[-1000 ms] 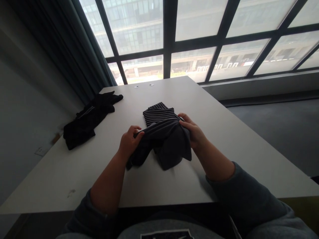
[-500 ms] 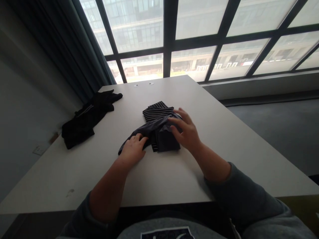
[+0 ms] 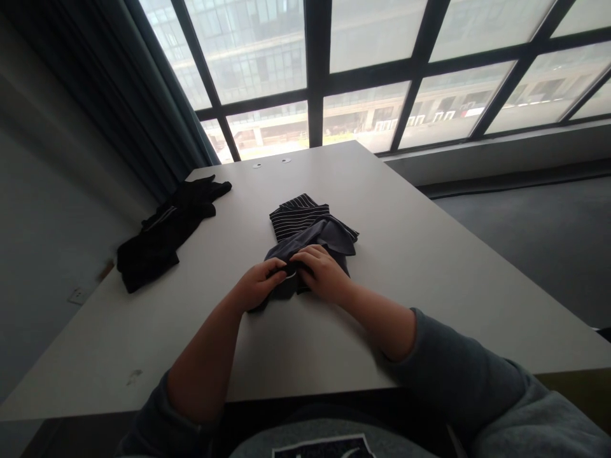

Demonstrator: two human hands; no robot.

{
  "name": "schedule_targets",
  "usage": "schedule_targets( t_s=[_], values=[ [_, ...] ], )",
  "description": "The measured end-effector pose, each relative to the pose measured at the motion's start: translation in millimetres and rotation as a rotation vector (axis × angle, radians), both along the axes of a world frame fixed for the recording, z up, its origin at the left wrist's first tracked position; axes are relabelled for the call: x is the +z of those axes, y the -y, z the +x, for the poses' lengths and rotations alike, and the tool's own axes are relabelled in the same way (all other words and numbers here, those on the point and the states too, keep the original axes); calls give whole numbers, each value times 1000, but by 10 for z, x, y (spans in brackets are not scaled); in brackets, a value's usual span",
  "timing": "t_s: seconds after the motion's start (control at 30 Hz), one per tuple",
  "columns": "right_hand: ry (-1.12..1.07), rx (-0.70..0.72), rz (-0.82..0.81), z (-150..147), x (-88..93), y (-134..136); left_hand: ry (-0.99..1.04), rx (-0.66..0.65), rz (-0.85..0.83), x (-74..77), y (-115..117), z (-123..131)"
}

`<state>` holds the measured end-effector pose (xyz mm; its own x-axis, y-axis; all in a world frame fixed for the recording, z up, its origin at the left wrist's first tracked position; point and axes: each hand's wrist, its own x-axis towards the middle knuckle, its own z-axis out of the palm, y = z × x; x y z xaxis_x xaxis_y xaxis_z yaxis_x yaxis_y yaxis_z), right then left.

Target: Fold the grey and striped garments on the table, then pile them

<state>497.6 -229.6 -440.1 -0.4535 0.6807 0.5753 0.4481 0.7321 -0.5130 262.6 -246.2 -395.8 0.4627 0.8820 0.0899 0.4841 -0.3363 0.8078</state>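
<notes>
no readable text or labels anywhere

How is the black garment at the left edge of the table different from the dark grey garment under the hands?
The black garment is plain black and lies stretched out, untouched, near the table's left edge. The dark grey garment is lighter, bunched at the middle of the table, with the left hand and right hand pressing on its near end; it lies partly over a striped piece. Both are dark cloth and rest on the table.
</notes>
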Motion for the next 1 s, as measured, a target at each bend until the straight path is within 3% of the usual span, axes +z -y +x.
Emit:
schedule_targets(
  t_s=[0.13,0.27,0.47,0.77,1.0],
  values=[
    [10,-16,36,24,86,36,210,93,-97,-94,-18,-21],
    [81,-7,63,-6,67,43,287,-24,-200,-133,6,-35],
    [26,-105,91,-64,6,29,125,-50,103,-50,74,5],
    [-81,-31,104,-63,9,17,76,-56,59,-60,99,75],
    [-98,-40,125,8,54,11,-261,189,383,-63,74,26]
  ],
)
